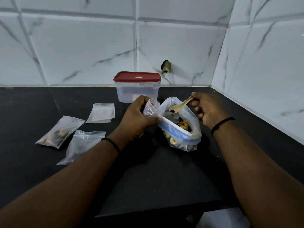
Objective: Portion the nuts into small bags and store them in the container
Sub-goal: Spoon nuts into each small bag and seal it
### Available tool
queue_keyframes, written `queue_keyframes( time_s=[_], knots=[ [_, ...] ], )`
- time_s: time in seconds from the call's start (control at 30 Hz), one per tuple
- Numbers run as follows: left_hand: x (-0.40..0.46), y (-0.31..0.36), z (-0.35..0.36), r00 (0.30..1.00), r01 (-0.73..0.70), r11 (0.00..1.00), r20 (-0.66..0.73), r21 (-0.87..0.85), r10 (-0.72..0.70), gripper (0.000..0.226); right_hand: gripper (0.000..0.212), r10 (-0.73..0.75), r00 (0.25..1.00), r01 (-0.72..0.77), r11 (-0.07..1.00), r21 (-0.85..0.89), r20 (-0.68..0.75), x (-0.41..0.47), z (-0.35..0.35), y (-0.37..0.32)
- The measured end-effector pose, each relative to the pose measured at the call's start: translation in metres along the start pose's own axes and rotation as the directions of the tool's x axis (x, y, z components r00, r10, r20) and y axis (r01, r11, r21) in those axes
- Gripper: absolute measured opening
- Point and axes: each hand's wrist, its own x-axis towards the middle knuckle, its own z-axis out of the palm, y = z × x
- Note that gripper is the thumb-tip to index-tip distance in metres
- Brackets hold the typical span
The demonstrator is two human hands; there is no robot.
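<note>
Black counter [156,178] in a corner of white marble-look tiles. Left hand [138,118] grips a small clear bag [150,108], fingers curled round it, mouth up. Right hand [207,108] pinches a pale spoon [179,106] with only a dark bit or two in the bowl, held over the open large nut bag [181,129] standing at centre. Risks, as judged: the spoon has to cross to the narrow bag mouth at its 9 o'clock, so a tilt could drop pieces on the counter; the large bag stands unsupported and a nudge from either hand could tip it. Container [137,87], red lid on, sits at 12 o'clock, lid unopened. At 9 o'clock lie two filled small bags [60,130] and an empty one [101,112], well apart from both hands' path.
</note>
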Motion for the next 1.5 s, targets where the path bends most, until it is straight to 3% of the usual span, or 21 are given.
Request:
queue_keyframes(
  time_s=[0.13,0.23,0.4,0.5,0.6,0.7,0.8,0.93,1.13,1.5],
  knots=[
    [0.0,0.0,0.0,0.998,0.035,0.999,0.046,0.022,-0.036,0.045,0.013,-0.081,0.996,0.077,0.989,0.126,0.031,-0.005,0.006,-0.004],
    [0.001,0.001,0.0,0.997,0.05,0.999,0.063,0.021,-0.052,0.045,0.013,-0.23,0.969,0.21,0.959,0.189,0.088,-0.021,0.014,-0.009],
    [0.003,-0.001,0.0,0.998,0.04,0.999,0.048,0.033,-0.041,0.044,0.01,-0.531,0.751,0.529,0.84,0.125,0.392,-0.041,0.024,-0.01],
    [0.003,-0.001,0.0,0.997,0.058,0.998,0.051,0.026,-0.059,0.047,0.011,-0.569,0.75,0.532,0.822,0.203,0.336,-0.037,0.018,-0.015],
    [0.001,0.0,0.0,0.998,0.038,0.999,0.045,0.015,-0.039,0.045,0.011,-0.484,0.856,0.442,0.868,0.228,0.183,-0.024,0.007,-0.014],
    [-0.001,0.005,0.0,0.999,-0.015,0.999,0.033,0.035,0.014,0.046,0.015,-0.395,0.918,0.396,0.918,-0.015,0.023,-0.009,-0.003,-0.006],
    [-0.003,0.01,-0.001,0.992,-0.088,0.991,0.096,0.098,0.079,0.052,0.018,-0.367,0.927,0.374,0.907,-0.194,0.072,-0.002,-0.004,0.001],
    [-0.008,0.009,0.003,0.967,-0.105,0.973,0.248,0.207,0.052,0.05,0.02,-0.241,0.95,0.296,0.897,-0.329,0.198,-0.008,0.006,0.008],
    [-0.003,0.006,0.002,0.979,-0.085,0.956,0.202,0.28,0.028,0.046,0.023,-0.027,0.976,0.097,0.942,-0.321,0.215,-0.011,0.01,0.004],
    [-0.004,0.005,0.002,0.984,-0.071,0.978,0.175,0.196,0.037,0.047,0.018,0.045,0.991,-0.016,0.974,-0.224,0.125,-0.007,0.007,0.003]
  ],
)
